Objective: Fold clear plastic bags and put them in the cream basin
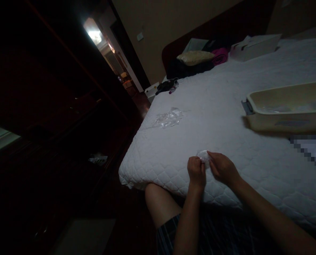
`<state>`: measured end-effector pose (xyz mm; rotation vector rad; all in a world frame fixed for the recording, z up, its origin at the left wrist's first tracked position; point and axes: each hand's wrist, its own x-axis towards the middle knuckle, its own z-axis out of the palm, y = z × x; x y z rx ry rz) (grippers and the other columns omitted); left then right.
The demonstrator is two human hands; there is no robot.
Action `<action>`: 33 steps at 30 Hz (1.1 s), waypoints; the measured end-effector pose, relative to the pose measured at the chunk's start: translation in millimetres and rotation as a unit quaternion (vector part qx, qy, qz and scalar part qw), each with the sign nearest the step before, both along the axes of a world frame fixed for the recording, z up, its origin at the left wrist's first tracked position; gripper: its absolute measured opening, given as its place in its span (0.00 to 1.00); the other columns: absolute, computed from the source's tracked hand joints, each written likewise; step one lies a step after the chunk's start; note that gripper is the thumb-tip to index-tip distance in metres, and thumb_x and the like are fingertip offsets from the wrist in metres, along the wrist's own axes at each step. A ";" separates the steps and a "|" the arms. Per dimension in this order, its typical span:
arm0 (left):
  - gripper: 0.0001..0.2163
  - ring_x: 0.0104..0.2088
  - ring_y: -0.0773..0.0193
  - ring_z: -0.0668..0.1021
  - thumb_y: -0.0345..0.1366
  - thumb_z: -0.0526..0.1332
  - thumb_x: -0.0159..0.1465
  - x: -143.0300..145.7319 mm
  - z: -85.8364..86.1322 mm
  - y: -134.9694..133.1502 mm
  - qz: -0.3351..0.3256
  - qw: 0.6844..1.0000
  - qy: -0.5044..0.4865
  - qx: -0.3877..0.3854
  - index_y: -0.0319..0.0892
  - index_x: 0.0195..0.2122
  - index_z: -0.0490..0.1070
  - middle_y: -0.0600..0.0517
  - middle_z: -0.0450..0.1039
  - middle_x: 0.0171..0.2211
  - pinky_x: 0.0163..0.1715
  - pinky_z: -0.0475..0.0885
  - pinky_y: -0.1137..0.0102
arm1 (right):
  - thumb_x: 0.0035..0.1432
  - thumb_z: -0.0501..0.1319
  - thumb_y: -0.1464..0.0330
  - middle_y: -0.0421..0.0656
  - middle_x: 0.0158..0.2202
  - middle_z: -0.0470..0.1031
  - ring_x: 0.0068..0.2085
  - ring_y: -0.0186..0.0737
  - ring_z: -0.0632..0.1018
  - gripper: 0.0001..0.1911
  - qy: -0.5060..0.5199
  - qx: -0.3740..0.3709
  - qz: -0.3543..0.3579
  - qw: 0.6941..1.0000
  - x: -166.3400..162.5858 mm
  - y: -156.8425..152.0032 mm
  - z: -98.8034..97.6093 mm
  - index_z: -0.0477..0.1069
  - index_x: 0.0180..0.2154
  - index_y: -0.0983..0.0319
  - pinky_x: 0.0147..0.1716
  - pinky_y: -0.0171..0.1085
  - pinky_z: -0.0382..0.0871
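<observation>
Between my two hands, just over the near edge of the bed, is a small piece of clear plastic (204, 156), perhaps a little bag. My left hand (196, 171) is closed with its fingers curled on the plastic's left side. On the other side, my right hand (222, 168) pinches the plastic between thumb and fingers. The light is dim, and I cannot make out whether anything lies inside the plastic. Farther up the white quilted bed (213, 99) lies a crumpled clear plastic bag (170, 118).
A cream plastic bin (288, 122) with a grey latch stands on the bed at right. Toward the headboard are a white box (256, 47), a beige cushion (195, 57) and a magenta roll (220, 56). Dark cabinets (40, 88) stand left, beside a lit doorway.
</observation>
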<state>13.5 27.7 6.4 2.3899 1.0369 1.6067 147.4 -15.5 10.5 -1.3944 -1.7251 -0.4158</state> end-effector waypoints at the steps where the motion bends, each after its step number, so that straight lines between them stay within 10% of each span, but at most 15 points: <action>1: 0.08 0.32 0.63 0.71 0.31 0.52 0.67 0.0 0.6 -0.2 0.002 1.000 0.000 -0.003 0.41 0.30 0.66 0.50 0.69 0.29 0.32 0.70 0.69 | 0.60 0.52 0.71 0.51 0.43 0.76 0.42 0.45 0.77 0.19 0.008 -0.010 0.000 1.000 0.2 0.0 -0.8 0.66 0.53 0.64 0.41 0.46 0.73; 33: 0.09 0.48 0.60 0.76 0.30 0.51 0.68 -0.3 -5.8 3.1 0.034 0.997 -0.064 -0.001 0.40 0.45 0.69 0.43 0.74 0.45 0.47 0.75 0.59 | 0.63 0.52 0.67 0.46 0.33 0.77 0.34 0.42 0.75 0.11 0.079 -0.007 -0.039 0.996 4.8 -3.8 -5.3 0.73 0.38 0.60 0.37 0.43 0.70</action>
